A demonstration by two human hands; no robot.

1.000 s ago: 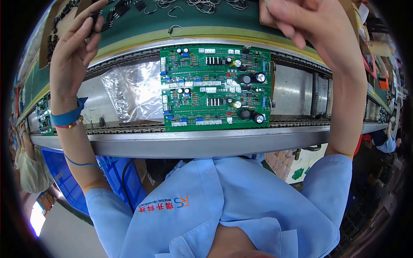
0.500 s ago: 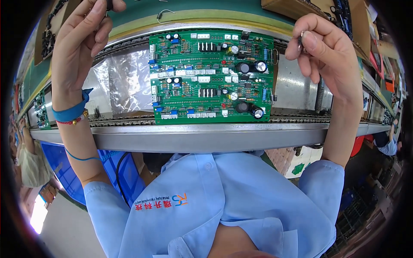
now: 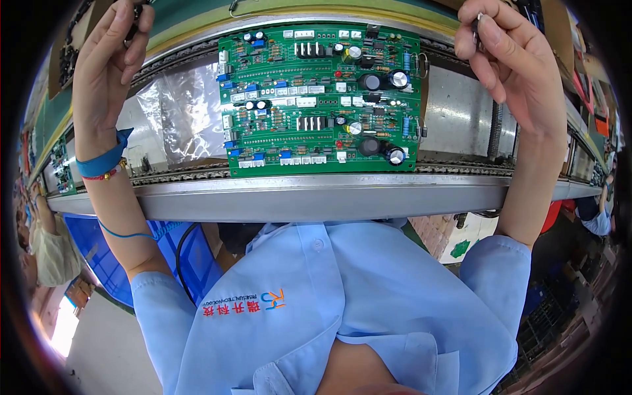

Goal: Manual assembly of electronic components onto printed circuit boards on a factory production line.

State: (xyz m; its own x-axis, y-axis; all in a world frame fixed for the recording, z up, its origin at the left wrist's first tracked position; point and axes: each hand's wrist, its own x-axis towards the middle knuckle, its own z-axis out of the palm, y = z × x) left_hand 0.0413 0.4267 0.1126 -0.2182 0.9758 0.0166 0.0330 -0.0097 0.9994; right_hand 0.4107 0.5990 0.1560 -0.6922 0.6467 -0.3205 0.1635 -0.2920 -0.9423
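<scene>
Two green circuit boards (image 3: 319,99) lie one behind the other on the conveyor, filled with white connectors, blue blocks, capacitors and resistors. Beyond their left side, my left hand (image 3: 108,76) is closed on a small black component (image 3: 135,14), partly cut off by the top edge. My right hand (image 3: 517,66), raised past the boards' far right corner, pinches a small dark component (image 3: 477,33) with a shiny end between thumb and fingers. Its exact kind is too small to make out. Neither hand touches the boards.
A metal rail (image 3: 322,197) runs along the conveyor's near side, with chain tracks beside the boards. Clear plastic film (image 3: 184,118) lies left of them. Cardboard boxes of parts stand at both far corners. A blue bin (image 3: 99,257) sits below left. Other people work at both sides.
My left hand has shifted left, away from the boards. The right hand has moved outward and farther away. The boards sit slightly higher in the view; both hands keep their small parts.
</scene>
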